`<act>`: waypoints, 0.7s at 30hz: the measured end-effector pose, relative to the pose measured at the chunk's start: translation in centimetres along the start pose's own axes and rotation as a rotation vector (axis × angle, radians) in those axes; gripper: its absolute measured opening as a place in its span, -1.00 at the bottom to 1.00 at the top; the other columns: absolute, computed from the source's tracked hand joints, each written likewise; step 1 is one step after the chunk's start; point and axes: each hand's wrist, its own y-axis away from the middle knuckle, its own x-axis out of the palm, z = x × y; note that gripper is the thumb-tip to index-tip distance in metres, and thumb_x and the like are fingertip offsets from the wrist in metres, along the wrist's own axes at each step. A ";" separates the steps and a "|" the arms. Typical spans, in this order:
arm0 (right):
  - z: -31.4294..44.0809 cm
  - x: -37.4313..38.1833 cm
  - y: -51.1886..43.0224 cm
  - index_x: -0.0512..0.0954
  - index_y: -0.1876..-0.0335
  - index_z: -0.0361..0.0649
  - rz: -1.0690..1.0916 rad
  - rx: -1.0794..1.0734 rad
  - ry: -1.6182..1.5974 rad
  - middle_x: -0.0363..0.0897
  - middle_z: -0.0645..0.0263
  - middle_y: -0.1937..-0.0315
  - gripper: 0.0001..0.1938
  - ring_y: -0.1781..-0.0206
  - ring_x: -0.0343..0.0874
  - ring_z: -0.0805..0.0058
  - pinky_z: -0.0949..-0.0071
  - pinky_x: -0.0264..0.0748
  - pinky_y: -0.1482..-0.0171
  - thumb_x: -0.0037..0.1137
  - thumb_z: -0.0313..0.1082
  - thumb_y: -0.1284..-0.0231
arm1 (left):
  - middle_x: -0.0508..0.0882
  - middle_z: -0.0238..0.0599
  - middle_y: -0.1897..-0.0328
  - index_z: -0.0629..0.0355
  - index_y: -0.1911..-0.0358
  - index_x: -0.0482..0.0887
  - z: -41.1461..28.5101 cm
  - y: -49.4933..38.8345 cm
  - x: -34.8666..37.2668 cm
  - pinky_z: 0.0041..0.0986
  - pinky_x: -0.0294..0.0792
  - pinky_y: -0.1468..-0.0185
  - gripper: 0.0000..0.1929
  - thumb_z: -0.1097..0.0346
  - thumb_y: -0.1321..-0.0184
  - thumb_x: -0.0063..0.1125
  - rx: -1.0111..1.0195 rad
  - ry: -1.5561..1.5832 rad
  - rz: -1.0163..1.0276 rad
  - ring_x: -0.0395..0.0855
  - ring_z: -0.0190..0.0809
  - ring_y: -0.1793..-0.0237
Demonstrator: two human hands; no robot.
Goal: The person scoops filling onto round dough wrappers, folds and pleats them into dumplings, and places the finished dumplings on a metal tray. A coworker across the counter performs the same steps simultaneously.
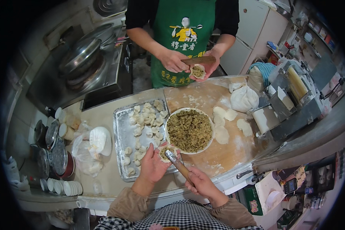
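My left hand (154, 164) holds a round dough wrapper (164, 158) on its palm and fingers, with minced filling on it. The wooden handle of a metal-bladed filling spatula (181, 169) is in my right hand (199, 184), and its blade touches the filling. Just beyond my hands stands a white bowl (212, 141) heaped with greenish-brown minced filling (189, 130). A floured metal tray (118, 143) to the left bears many folded dumplings (148, 115). Loose dough wrappers (221, 134) lie on the wooden board (235, 149) right of the bowl.
Across the table a co-worker in a green apron (178, 37) holds a filled wrapper (197, 71) and a wooden tool. A dough-rolling machine (279, 106) and wrapped dough (243, 99) stand right. Plastic bags (87, 155), jars and stacked white lids (72, 188) are left, a stove behind.
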 end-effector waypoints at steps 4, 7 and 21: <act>-0.1 1.1 0.2 0.41 -0.37 0.02 -0.087 -0.383 0.377 0.57 0.27 0.29 -0.49 0.45 0.52 0.47 0.48 0.49 0.36 0.10 -0.45 -0.30 | 0.48 0.05 -0.34 0.27 -0.32 0.33 0.3 0.1 0.0 0.01 0.30 -0.41 -0.42 -0.11 -0.57 -0.41 -0.023 -0.075 0.019 0.45 0.08 -0.35; 0.0 1.1 -0.5 0.53 -0.21 -0.04 -0.400 -0.865 0.896 0.58 0.22 0.17 -0.59 0.38 0.57 0.38 0.44 0.50 0.32 0.17 -0.48 -0.24 | 0.51 0.04 -0.32 0.28 -0.29 0.38 1.7 0.7 0.1 -0.04 0.34 -0.39 -0.44 -0.07 -0.58 -0.42 -0.127 -0.143 0.019 0.48 0.06 -0.34; -0.7 0.4 -0.4 0.68 0.22 -0.14 -0.689 -0.876 0.693 0.58 0.20 0.28 -0.79 0.21 0.57 0.20 0.29 0.49 0.19 0.42 -0.46 0.02 | 0.56 -0.23 -0.18 0.21 -0.26 0.41 6.5 3.5 1.8 -0.37 0.50 -0.20 -0.67 0.31 -0.51 -0.02 -0.086 -0.841 0.104 0.57 -0.30 -0.15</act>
